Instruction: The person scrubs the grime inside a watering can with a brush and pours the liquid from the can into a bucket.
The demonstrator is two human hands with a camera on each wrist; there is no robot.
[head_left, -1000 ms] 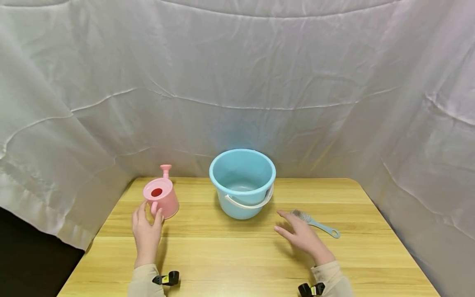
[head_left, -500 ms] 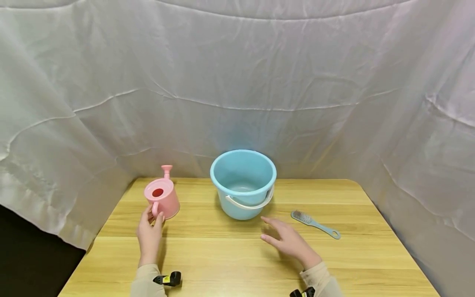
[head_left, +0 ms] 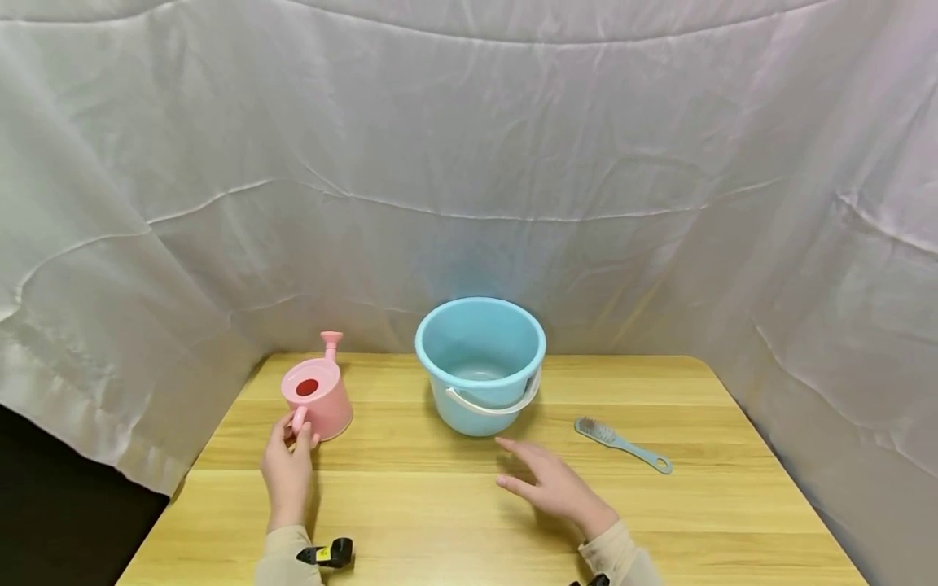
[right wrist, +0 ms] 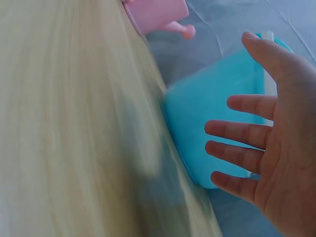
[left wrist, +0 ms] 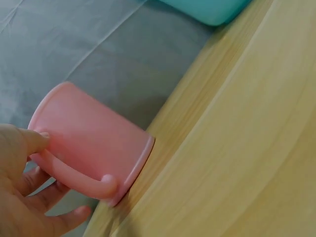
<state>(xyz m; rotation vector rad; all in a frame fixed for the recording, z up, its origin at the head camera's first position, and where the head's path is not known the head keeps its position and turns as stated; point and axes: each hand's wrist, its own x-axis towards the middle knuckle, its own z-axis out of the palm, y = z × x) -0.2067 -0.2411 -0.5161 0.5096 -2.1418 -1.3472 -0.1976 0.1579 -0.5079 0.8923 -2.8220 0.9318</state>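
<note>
Left fingers (left wrist: 69,221) pinching watering can (left wrist: 98,131) by handle (left wrist: 76,178), right fingers (right wrist: 239,131) spread near bucket (right wrist: 207,108) — hairbrush (head_left: 623,445) in head view only

In front of you stands a light yellow wood-grain table (head_left: 410,517), walled on three sides by creased, satiny silver-grey fabric curtains (head_left: 513,122), tinged pink at your upper right; a black area (head_left: 59,505) shows below their left hem.
</note>
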